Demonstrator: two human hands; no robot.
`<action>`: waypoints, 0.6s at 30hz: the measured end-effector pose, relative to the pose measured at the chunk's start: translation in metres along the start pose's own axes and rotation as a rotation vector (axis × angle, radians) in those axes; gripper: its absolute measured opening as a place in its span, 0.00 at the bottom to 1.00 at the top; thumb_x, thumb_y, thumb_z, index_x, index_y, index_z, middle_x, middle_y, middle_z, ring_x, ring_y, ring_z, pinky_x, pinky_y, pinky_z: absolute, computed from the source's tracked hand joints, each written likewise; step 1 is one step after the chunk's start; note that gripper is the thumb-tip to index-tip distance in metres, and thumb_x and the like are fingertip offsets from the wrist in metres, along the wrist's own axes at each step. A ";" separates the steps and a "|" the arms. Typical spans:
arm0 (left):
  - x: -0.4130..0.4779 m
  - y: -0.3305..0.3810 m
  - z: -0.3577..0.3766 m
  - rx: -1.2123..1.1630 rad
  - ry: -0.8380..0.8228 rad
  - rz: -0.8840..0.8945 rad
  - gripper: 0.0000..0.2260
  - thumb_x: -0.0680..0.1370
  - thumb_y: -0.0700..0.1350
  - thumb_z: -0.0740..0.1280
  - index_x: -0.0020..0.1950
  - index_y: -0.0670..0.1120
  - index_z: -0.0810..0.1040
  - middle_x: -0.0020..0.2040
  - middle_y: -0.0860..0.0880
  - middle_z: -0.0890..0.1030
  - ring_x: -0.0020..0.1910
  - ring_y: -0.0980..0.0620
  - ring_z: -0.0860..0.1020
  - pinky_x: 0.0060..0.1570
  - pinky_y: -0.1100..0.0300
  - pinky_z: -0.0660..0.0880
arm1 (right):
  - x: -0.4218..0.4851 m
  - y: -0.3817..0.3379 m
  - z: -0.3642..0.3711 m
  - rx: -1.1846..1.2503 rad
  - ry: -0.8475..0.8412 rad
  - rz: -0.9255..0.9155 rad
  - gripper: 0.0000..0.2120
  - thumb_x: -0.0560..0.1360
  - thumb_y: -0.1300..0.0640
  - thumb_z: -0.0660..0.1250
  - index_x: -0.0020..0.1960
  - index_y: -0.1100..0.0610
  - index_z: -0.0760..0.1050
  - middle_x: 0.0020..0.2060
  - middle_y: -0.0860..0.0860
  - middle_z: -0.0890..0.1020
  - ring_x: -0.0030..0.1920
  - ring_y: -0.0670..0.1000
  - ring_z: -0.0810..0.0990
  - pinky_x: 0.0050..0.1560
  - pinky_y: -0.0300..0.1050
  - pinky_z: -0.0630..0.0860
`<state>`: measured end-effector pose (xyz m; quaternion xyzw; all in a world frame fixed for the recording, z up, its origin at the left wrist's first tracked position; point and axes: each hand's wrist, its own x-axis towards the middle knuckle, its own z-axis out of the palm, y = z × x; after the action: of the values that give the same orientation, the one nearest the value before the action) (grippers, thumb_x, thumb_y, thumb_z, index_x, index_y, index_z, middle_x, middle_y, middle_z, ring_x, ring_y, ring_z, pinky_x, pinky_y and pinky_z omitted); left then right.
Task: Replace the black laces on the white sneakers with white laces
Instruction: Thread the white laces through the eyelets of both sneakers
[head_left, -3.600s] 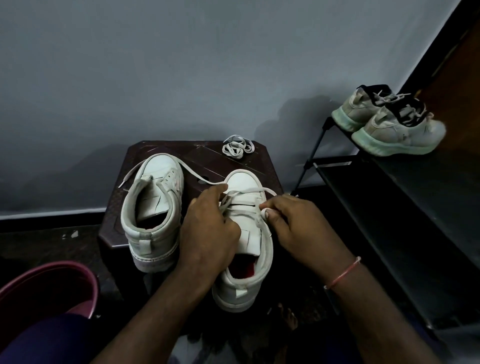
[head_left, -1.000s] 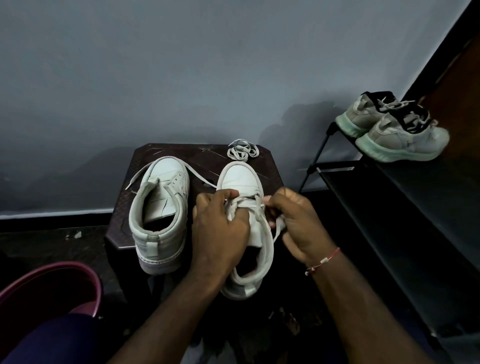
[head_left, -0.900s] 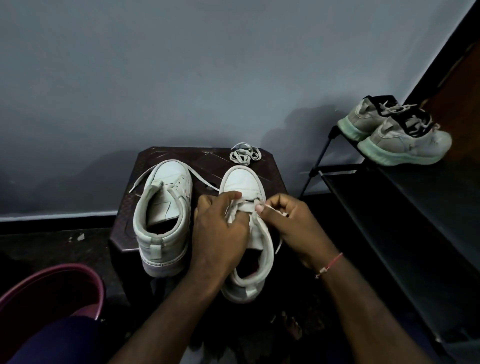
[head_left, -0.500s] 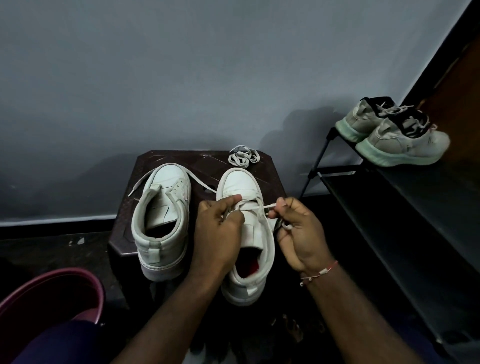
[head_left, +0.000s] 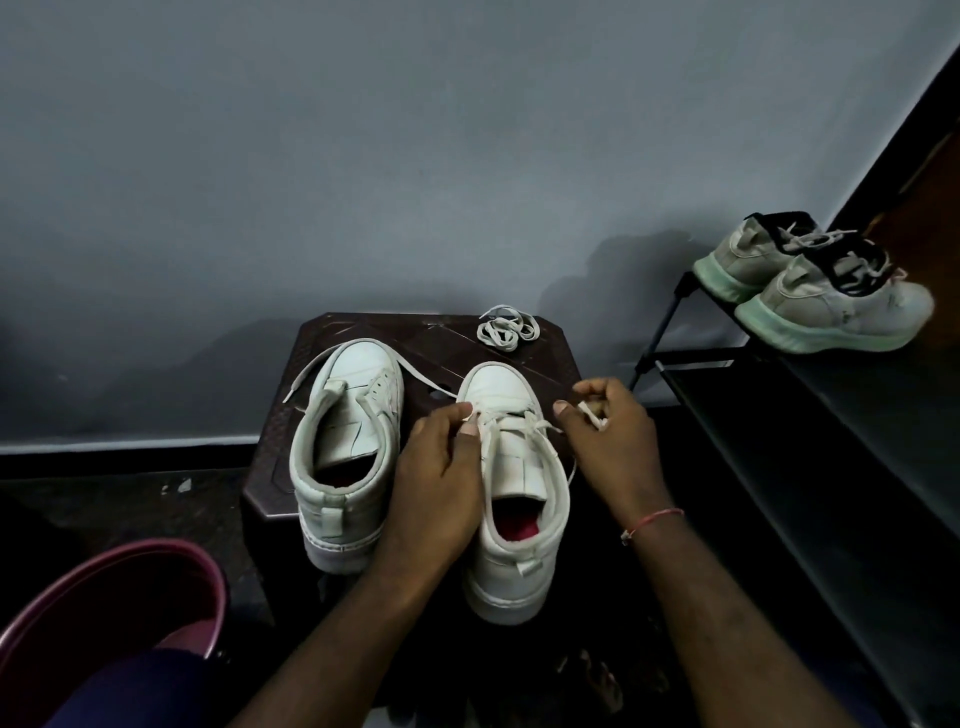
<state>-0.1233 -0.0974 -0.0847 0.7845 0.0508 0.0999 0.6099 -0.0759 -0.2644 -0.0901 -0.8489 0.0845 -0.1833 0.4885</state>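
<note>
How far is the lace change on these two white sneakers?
Done: no black lace shows on either sneaker. In hand: a white lace crosses the front holes of the right sneaker, and the left hand and right hand each pinch it. Left: that sneaker's upper holes, then the left sneaker, which looks unlaced; a coiled lace waits on the stool.

Two bare forearms enter from near edge, converging toward centre. Left hand (head_left: 441, 467) palm down, knuckles up, fingers curled; thumb and forefinger tips pinch white lace (head_left: 519, 424) at hand's far end. Right hand (head_left: 610, 441) just right of it and slightly farther, back of hand up, fingers curled inward, thumb and fingertips pinching bunched lace end. Hands near, not touching. Red thread band (head_left: 652, 522) round right wrist.
</note>
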 end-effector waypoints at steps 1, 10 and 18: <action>0.003 0.000 -0.001 0.032 -0.007 0.002 0.10 0.80 0.45 0.63 0.61 0.50 0.77 0.56 0.53 0.80 0.56 0.56 0.78 0.62 0.50 0.74 | 0.003 0.003 0.002 -0.065 -0.012 -0.011 0.09 0.74 0.57 0.70 0.53 0.54 0.76 0.38 0.50 0.82 0.40 0.49 0.79 0.44 0.42 0.73; 0.027 0.038 -0.009 0.086 -0.062 0.010 0.13 0.77 0.37 0.65 0.58 0.52 0.74 0.47 0.51 0.80 0.42 0.51 0.79 0.46 0.54 0.78 | 0.006 -0.011 -0.002 -0.196 0.038 -0.162 0.04 0.69 0.59 0.75 0.37 0.54 0.81 0.38 0.50 0.78 0.39 0.50 0.79 0.45 0.44 0.76; 0.057 0.119 -0.015 -0.408 -0.244 -0.172 0.12 0.76 0.28 0.61 0.56 0.39 0.75 0.45 0.41 0.77 0.35 0.50 0.76 0.36 0.57 0.77 | -0.019 -0.078 0.001 0.252 -0.484 -0.156 0.12 0.70 0.58 0.76 0.52 0.53 0.77 0.40 0.47 0.83 0.41 0.39 0.81 0.46 0.33 0.76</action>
<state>-0.0756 -0.1016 0.0397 0.6444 0.0222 -0.0394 0.7633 -0.0954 -0.2179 -0.0281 -0.8046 -0.1234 -0.0215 0.5805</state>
